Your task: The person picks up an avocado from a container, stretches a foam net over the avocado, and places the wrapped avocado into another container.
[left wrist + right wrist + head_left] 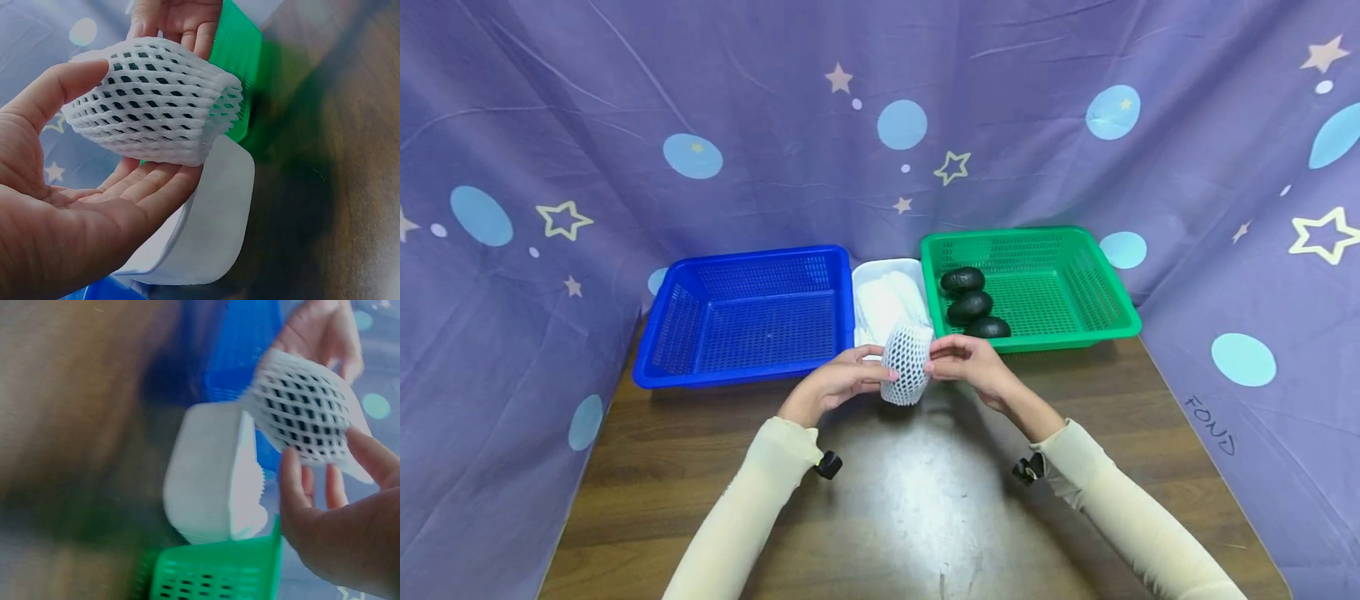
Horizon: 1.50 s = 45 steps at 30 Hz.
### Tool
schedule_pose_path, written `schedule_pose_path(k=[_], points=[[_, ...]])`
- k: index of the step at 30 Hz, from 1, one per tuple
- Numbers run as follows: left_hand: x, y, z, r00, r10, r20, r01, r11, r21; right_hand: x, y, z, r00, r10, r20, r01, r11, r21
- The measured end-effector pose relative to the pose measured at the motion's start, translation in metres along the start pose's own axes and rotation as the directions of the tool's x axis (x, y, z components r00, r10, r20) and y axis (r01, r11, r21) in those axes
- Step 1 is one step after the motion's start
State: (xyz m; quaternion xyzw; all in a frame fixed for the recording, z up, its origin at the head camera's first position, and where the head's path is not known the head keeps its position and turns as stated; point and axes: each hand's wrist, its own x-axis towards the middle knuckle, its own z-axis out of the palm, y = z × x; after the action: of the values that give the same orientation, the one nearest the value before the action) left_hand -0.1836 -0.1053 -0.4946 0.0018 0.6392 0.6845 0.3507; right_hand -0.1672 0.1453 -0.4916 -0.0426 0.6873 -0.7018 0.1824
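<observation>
Above the table, a white foam net sleeve (pixel 907 365) is stretched around a dark fruit, which looks like an avocado and shows through the mesh (pixel 140 103). My left hand (pixel 844 382) holds the sleeved avocado from the left, thumb on one side and fingers beneath it. From the other side my right hand (pixel 976 367) grips it between thumb and fingertips (pixel 290 465). One end of the sleeve hangs open past the fruit in the left wrist view. Several dark avocados (pixel 969 307) lie along the left side of the green basket (pixel 1075 340).
Behind the hands stands a white tub (pixel 867 268) with more white foam sleeves (pixel 891 302) in it. A blue basket (pixel 760 372) is to its left, the green one to its right. A purple curtain (pixel 775 100) surrounds the wooden table (pixel 715 450).
</observation>
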Motion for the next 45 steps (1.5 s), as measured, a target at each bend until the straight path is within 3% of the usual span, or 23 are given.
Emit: schedule_pose_path(k=[6,17,24,29,33,38,42,45], points=[[-0.001,0.004,0.003,1.0,0.021,-0.023,-0.022,0.999,-0.03,0.005,-0.021,-0.007,0.998,0.043,0.054,-0.038,0.996,-0.086],[-0.002,0.008,0.006,0.997,0.07,-0.031,-0.071,0.996,-0.044,0.004,-0.024,-0.007,0.999,-0.021,0.027,0.024,0.989,-0.143],[-0.004,0.005,0.006,0.997,0.064,-0.032,-0.065,0.997,-0.033,0.004,-0.017,-0.008,0.999,-0.027,0.034,0.03,0.995,-0.091],[-0.006,0.002,0.008,0.994,0.095,-0.049,-0.095,0.995,-0.01,0.004,-0.012,-0.009,0.998,-0.048,0.05,0.05,0.998,-0.038],[-0.004,-0.001,0.013,0.985,0.119,-0.128,-0.119,0.993,0.004,0.004,-0.011,-0.007,0.997,-0.055,0.051,0.057,0.997,-0.05],[-0.003,-0.003,0.023,0.962,0.166,-0.216,-0.161,0.986,0.042,0.003,-0.008,-0.003,0.998,-0.035,0.053,0.038,0.998,-0.057],[-0.002,-0.004,0.025,0.95,0.208,-0.235,-0.21,0.978,0.013,0.004,-0.005,-0.002,0.999,-0.038,0.039,0.039,0.999,-0.014],[-0.001,-0.007,0.023,0.954,0.208,-0.218,-0.22,0.975,-0.032,0.006,-0.005,-0.002,0.998,-0.055,0.034,0.054,0.998,0.03]])
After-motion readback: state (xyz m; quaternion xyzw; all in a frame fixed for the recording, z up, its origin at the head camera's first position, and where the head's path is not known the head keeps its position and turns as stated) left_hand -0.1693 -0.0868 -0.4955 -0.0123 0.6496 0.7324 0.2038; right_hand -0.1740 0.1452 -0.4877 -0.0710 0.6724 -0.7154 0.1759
